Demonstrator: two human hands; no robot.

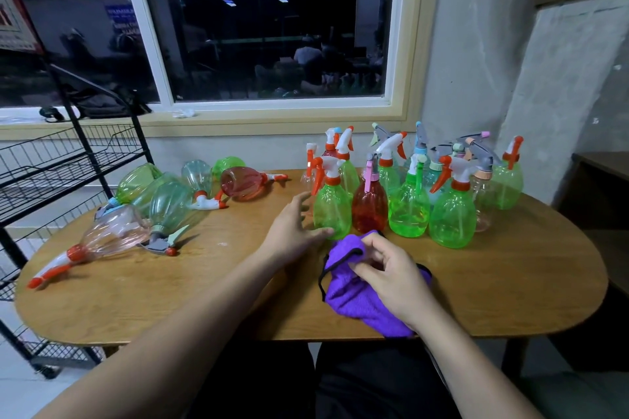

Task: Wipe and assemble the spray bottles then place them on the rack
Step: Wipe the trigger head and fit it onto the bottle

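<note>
the left hand [291, 231] is spread loose, fingers straight and apart, gripping nothing; its thumb tip lies at the foot of the nearest green spray bottle [332, 211] and its fingertips are just beside the bottle's left wall, whether touching i cannot tell. that bottle stands upright on the wooden table [170, 292], white and orange trigger head on, at the front left of a crowd of standing bottles [452, 214] with a red bottle [369, 211] just to its right

the right hand [391, 277] lies on top of the purple cloth [354, 303], fingers curled in and bunching the fabric; the cloth sits on the table right in front of the green spray bottle, its upper edge close to the bottle's base

at the table's left, more bottles lie on their sides [163, 204], among them a pink one [115, 235] with its head pointing to the near edge. the black wire rack [51, 163] stands beside the table's left end, under the window [265, 37]
</note>
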